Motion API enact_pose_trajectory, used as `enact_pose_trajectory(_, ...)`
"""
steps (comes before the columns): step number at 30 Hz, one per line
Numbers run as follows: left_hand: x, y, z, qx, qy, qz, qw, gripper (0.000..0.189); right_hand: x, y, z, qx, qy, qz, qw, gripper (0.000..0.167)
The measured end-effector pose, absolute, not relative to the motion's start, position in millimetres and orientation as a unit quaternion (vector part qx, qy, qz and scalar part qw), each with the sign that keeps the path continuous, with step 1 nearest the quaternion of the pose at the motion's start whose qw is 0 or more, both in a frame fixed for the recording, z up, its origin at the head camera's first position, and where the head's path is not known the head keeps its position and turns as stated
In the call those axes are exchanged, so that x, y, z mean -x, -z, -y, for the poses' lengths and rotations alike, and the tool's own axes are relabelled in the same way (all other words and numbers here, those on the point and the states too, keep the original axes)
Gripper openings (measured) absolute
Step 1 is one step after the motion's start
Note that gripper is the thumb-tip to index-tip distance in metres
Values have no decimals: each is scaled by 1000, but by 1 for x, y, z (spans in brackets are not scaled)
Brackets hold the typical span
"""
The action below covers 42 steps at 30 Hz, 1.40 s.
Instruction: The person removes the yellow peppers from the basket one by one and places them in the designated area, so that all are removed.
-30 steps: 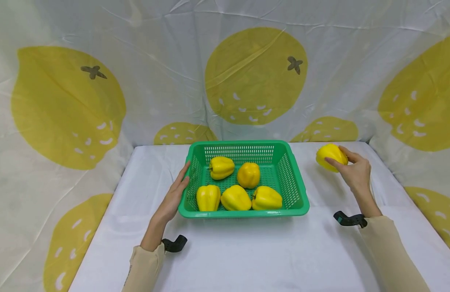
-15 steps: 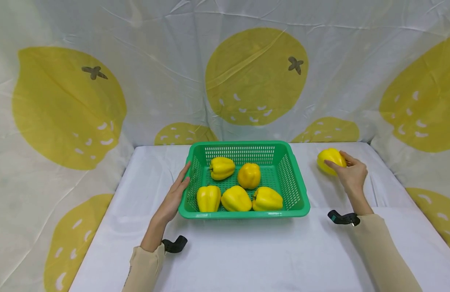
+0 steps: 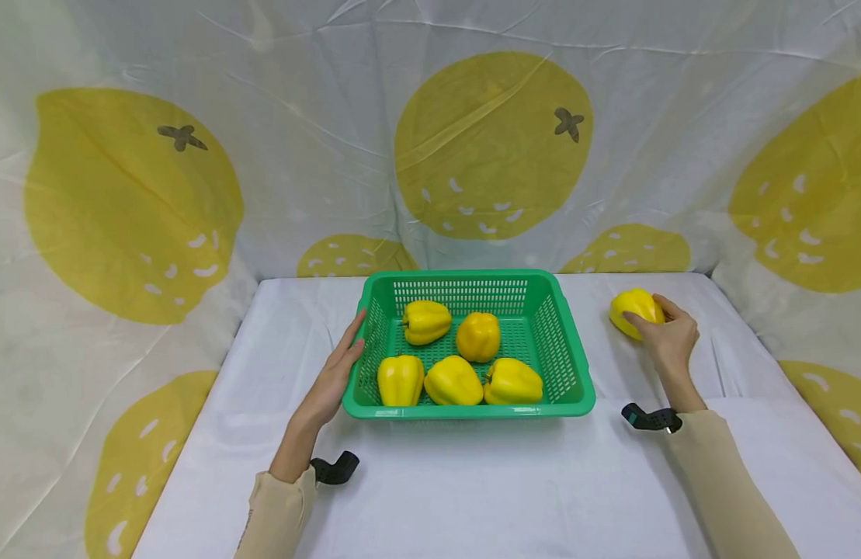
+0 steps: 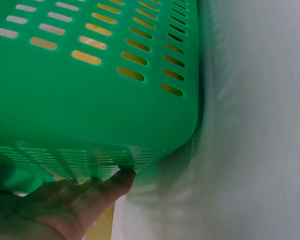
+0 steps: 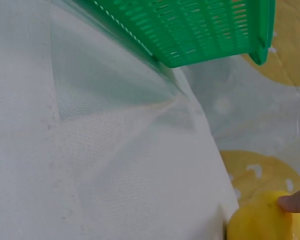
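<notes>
A green plastic basket [image 3: 472, 412] with slotted walls stands mid-table, holding several yellow bell peppers [image 3: 477, 337]. Along its left side lies my left hand [image 3: 328, 388], its extended fingers touching the outer wall; the left wrist view shows those fingers [image 4: 102, 192] against the slots. To the right of the basket, my right hand [image 3: 668, 338] grips another yellow bell pepper [image 3: 634, 310] between thumb and fingers, near the table's back right corner. In the right wrist view only part of this pepper [image 5: 262, 220] and the thumb show.
A white cloth [image 3: 430, 481] covers the table. Behind it hangs a pale curtain [image 3: 318, 155] printed with big yellow fruit, which also runs down both sides. Black straps with a small mount [image 3: 335, 468] are worn on the wrists.
My right hand has lowered the bell pepper slightly toward the table, with the forearm shifting left. The left hand and the basket have stayed in place.
</notes>
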<state>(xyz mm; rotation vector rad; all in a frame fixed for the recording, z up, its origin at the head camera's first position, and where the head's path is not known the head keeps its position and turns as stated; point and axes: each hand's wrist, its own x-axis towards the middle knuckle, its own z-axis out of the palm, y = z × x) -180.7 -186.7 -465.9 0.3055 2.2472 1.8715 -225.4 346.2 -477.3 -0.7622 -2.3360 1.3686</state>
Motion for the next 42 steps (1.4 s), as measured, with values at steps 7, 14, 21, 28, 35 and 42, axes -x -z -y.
enact_pose_trajectory(7,180,466,187,-105,-635,-759,102,55,225,480,-343,279,-476,816,172,70)
enact_pose_trajectory(14,181,465,187,-110,-633,-759,102,55,225,484,-344,297,-464,814,183,70)
enact_pose_trajectory(21,181,464,187,-109,-631,-761,100,55,227,485,-346,317,-464,807,182,70)
enact_pose_trajectory(28,181,465,187,-105,-629,-764,99,55,229,486,-345,316,-466,808,176,70)
enact_pose_trajectory(35,181,465,187,-107,-630,-763,99,55,227,486,-344,303,-471,809,179,70)
enact_pose_trajectory(42,181,465,187,-105,-630,-763,100,55,224,479,-345,289,-471,812,189,73)
